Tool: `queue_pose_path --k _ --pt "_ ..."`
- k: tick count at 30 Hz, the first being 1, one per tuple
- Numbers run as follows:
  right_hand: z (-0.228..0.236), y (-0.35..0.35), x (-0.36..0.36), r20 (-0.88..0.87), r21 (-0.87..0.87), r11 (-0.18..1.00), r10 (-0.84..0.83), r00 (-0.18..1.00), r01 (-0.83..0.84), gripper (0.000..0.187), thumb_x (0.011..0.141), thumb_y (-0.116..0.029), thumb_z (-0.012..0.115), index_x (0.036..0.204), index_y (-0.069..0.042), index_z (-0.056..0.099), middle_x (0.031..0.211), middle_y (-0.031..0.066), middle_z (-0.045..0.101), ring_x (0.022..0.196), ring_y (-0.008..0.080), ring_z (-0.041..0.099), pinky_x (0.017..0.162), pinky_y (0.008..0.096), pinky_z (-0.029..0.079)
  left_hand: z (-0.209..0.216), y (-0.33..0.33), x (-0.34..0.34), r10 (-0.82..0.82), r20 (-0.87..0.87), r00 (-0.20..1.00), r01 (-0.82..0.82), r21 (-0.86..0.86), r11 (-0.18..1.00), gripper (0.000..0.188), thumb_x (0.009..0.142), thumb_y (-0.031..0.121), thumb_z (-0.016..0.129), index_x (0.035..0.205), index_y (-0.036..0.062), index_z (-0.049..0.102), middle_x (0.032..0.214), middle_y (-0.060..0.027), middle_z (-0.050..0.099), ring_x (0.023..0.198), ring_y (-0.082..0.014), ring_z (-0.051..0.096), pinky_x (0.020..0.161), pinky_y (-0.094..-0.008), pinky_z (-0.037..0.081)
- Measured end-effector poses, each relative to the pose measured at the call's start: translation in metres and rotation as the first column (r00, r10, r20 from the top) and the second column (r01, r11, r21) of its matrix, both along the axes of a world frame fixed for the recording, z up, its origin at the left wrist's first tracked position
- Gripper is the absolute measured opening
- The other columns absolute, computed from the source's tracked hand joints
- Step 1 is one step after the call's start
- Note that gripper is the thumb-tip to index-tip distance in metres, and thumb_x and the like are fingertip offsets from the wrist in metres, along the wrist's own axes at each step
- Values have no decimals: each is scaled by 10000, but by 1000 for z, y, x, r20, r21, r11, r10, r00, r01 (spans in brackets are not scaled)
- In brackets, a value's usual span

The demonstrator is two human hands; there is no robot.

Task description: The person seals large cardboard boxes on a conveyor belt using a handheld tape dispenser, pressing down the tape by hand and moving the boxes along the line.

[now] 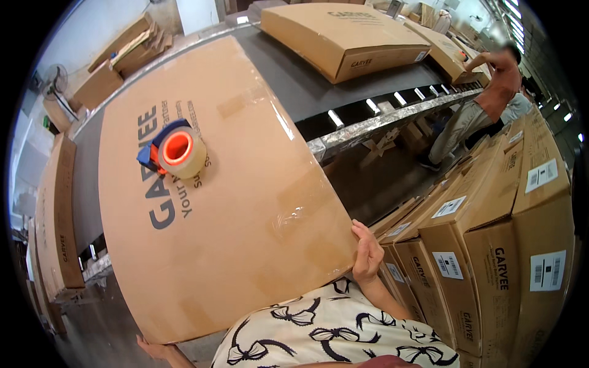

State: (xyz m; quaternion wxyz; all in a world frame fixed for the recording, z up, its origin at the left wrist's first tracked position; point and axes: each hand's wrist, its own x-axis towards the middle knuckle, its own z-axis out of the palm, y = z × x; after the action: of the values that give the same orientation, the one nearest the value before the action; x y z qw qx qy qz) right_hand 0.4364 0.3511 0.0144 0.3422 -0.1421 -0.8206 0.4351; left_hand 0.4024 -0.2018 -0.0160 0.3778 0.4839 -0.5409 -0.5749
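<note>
A large flat cardboard box (245, 245) lies in front of me, its near edge against my patterned clothing. My right hand (368, 253) grips the box's right edge near the close corner, fingers along the side. At the near left corner, my left hand (154, 349) holds the box's edge; part of that hand is hidden. On the box's printed top rests a blue tape dispenser (147, 157) with a roll of clear tape (195, 161) on an orange core. Strips of clear tape cross the right part of the top.
A dark conveyor (282, 80) runs under the box, with metal rollers (373, 106) along its side. Another carton (350, 43) sits farther along it. Stacked cartons (491, 245) stand close at right. A co-worker (491, 92) bends over a far box. More cartons (58, 227) stand at left.
</note>
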Motion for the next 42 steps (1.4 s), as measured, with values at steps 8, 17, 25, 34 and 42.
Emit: queue_pose_path --k 8,17,25,34,42 --pt "-3 8 -37 -98 -43 998 -59 993 55 294 926 -102 404 964 67 642 1046 213 656 972 323 635 887 368 477 5 17 -40 -12 -123 992 24 99 995 380 882 311 551 937 -58 620 926 -128 657 805 -258 657 692 -384 544" --pt "-11 -11 -116 -155 -60 996 -72 985 63 314 956 -120 386 950 63 642 1015 195 661 942 313 637 867 368 483 8 5 -114 -22 585 811 378 -494 783 333 854 252 581 1069 6 647 988 -120 693 872 -256 667 785 -361 528" --pt "21 -25 -176 65 209 978 -37 997 22 136 902 -91 536 878 8 625 868 135 634 799 299 610 735 373 485 -9 -30 -178 -66 43 997 75 -235 969 242 902 200 563 962 -23 638 933 -146 652 843 -279 613 805 -366 479" --pt "137 -115 -420 80 721 512 608 790 -467 464 784 -79 603 1233 -27 494 1262 147 515 1147 341 484 959 416 423 22 48 -158 -350 307 885 379 -912 159 178 905 102 546 1046 2 592 1162 -196 551 1089 -345 506 942 -450 399" --pt "117 -178 -559 815 518 358 69 575 -777 374 678 -120 664 1035 -13 626 948 169 668 896 285 649 738 371 541 25 83 -122 -462 710 531 555 -703 -444 599 729 460 715 1206 141 545 1310 -115 501 1226 -329 441 1053 -476 257"
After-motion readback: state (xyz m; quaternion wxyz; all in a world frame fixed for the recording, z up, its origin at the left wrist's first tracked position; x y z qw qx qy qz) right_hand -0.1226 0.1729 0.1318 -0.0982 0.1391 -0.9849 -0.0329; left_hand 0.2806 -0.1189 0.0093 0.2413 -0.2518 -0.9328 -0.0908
